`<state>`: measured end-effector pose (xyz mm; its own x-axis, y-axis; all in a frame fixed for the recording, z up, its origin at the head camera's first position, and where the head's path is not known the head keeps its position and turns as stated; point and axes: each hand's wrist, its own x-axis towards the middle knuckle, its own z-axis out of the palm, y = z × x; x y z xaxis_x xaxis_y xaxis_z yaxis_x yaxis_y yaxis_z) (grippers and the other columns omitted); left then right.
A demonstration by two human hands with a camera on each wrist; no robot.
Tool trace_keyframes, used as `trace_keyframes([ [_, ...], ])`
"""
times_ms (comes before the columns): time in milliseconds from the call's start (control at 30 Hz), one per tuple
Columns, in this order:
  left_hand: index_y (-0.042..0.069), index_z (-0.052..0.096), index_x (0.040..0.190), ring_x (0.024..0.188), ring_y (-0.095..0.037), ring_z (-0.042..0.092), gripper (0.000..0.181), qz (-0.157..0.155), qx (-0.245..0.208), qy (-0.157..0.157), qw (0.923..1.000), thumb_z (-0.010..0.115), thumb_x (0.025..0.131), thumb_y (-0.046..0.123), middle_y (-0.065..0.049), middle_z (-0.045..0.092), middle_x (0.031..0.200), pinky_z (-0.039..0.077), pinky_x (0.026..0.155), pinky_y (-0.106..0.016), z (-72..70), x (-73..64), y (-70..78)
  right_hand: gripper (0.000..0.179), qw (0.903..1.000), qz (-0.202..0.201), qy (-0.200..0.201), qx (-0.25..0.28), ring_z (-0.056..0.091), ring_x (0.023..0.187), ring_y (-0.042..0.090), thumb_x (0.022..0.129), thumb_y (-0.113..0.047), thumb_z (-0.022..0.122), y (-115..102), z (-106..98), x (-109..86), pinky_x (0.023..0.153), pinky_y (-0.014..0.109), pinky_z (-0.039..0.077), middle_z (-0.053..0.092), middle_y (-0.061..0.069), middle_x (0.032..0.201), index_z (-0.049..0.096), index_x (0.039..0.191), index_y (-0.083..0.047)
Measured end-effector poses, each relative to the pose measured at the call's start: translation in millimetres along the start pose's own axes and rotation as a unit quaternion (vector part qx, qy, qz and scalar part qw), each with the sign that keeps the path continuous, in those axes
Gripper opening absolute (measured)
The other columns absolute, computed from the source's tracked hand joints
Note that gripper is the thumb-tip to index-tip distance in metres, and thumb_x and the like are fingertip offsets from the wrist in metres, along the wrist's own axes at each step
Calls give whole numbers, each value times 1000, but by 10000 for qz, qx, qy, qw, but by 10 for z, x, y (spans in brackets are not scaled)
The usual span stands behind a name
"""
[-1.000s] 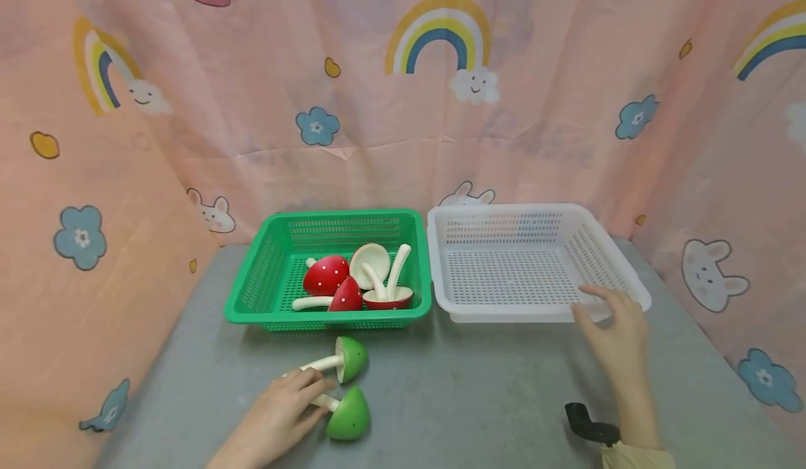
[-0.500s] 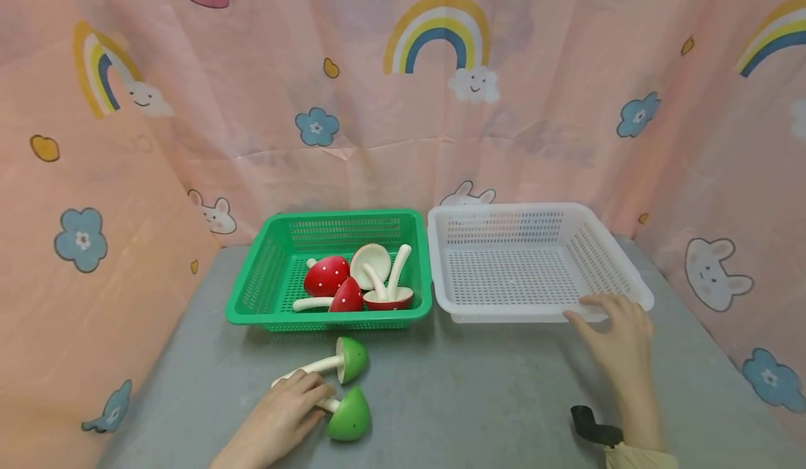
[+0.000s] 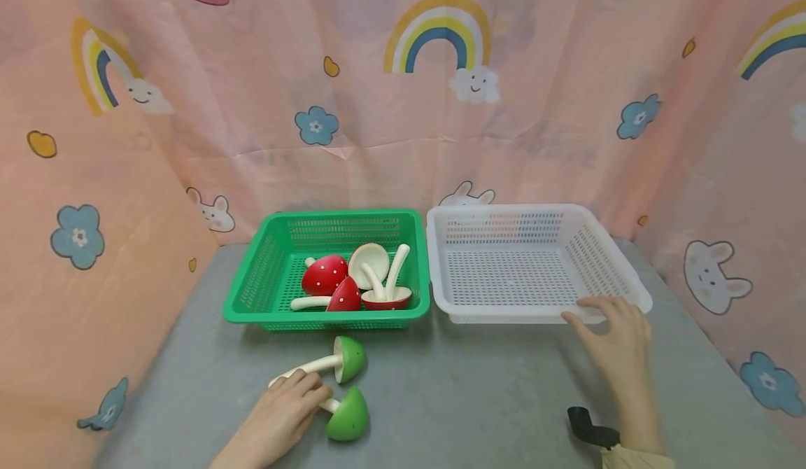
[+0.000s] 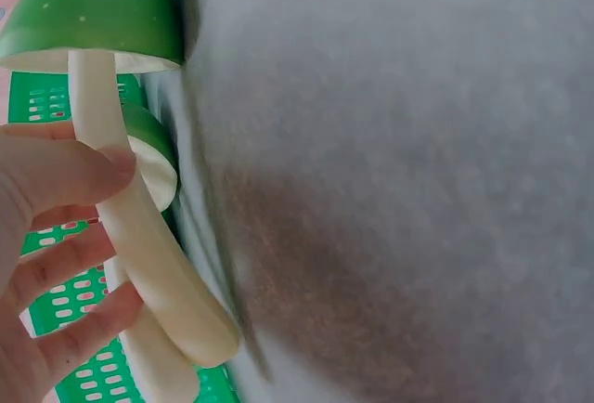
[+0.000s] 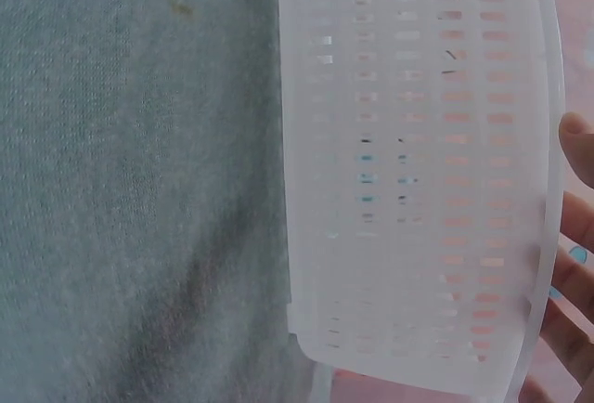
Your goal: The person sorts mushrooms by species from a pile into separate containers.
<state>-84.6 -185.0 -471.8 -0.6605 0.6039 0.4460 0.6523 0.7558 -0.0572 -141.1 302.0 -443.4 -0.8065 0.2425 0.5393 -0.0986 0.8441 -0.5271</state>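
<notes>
My left hand (image 3: 277, 413) is at the nearer green mushroom (image 3: 348, 415), thumb and fingers pinching its white stem (image 4: 153, 254). The left wrist view shows the thumb laid across that stem, with fingers spread behind it. Just behind lies a second green mushroom (image 3: 350, 359), its stem running partly under the fingers in the head view. My right hand (image 3: 620, 336) hovers at the front right rim of the white basket (image 3: 504, 315). Its thumb is just outside the rim, its loosely bent fingers over the inside; the right wrist view has the thumb right at the edge (image 5: 549, 69).
Left of the white basket stands a green basket (image 3: 327, 317) holding several red mushrooms (image 3: 326, 275) with white dots. A black curved object (image 3: 590, 428) sits by the right wrist. Both baskets back against a pink printed curtain (image 3: 378, 168), on a grey tabletop (image 3: 466, 399).
My right hand has come slightly down and left at the white basket's rim. The left hand has shifted very little on the stem; mushrooms and baskets lie as before.
</notes>
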Motion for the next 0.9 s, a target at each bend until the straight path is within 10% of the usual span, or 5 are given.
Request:
trace_keyframes([
  [367, 26, 67, 103, 86, -7, 52, 36, 397, -440, 275, 9979, 77, 73, 9, 13, 59, 93, 46, 67, -23, -63, 140, 112, 34, 9994, 244, -238, -1, 47, 110, 41, 81, -24, 77, -2, -21, -17, 100, 66, 24, 59, 23, 110, 67, 103, 0],
  [900, 22, 70, 107, 85, -9, 57, 28, 973, -697, 1353, 9835, 70, 83, 9, 9, 65, 94, 45, 67, -21, -196, 889, 486, 33, 9995, 176, -274, -25, 47, 111, 41, 81, -23, 76, -19, -29, -25, 100, 64, 25, 58, 23, 112, 66, 104, 0],
])
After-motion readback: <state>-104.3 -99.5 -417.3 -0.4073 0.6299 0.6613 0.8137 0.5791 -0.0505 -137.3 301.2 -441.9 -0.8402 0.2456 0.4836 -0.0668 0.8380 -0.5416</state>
